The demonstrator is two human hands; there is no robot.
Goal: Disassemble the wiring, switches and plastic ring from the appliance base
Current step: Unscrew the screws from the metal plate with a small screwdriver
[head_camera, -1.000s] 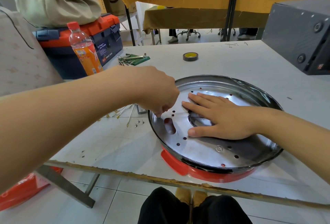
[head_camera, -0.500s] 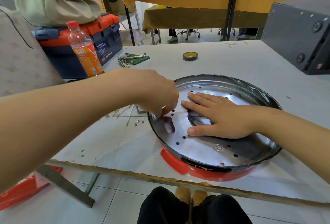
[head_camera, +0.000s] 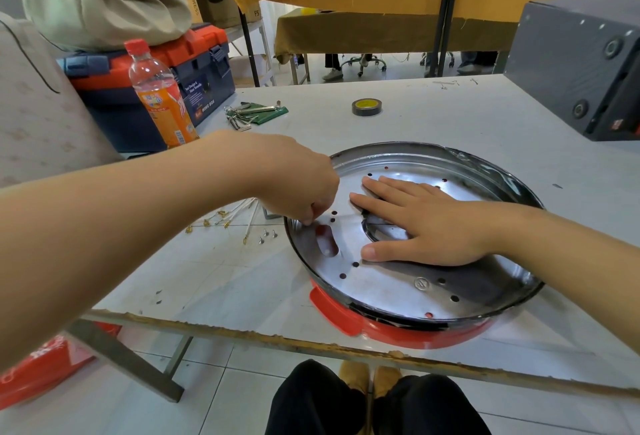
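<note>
Since a second ago, little has moved: one left hand [head_camera: 304, 188] still curls its fingertips at the metal plate's [head_camera: 388, 282] edge, what they pinch hidden. One right hand [head_camera: 426, 223] lies flat there. Three screws [head_camera: 267, 236] sit beside the table's [head_camera: 450, 115] wires [head_camera: 228, 218].

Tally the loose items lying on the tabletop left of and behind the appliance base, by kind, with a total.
Screws: 3
Tape roll: 1
Hex key set: 1
Wire bundle: 1; separate wires too thin to count
Total: 6
</note>
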